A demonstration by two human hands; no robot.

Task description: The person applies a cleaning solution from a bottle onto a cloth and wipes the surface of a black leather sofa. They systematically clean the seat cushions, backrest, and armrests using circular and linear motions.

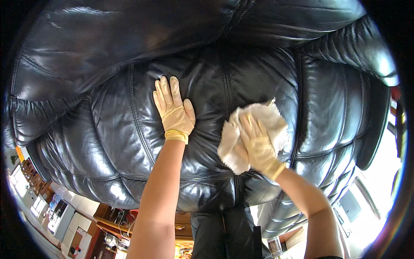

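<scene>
A black leather sofa seat [114,110] with stitched seams and soft creases fills the middle of the head view. My left hand [176,110], in a pale yellow glove, lies flat on the seat with its fingers stretched out. It holds nothing. To its right, my right hand [259,146], in the same kind of glove and a little blurred, presses a whitish ribbed cloth [276,123] against the leather. The cloth is bunched and spreads out around the fingers; its underside is hidden.
Leather backrest cushions [129,34] rise at the far side, with a padded section [332,99] of the sofa at the right. Below the seat's front edge show my dark trousers [209,235] and wooden furniture [183,231]. Bright windows [362,198] stand at the lower right.
</scene>
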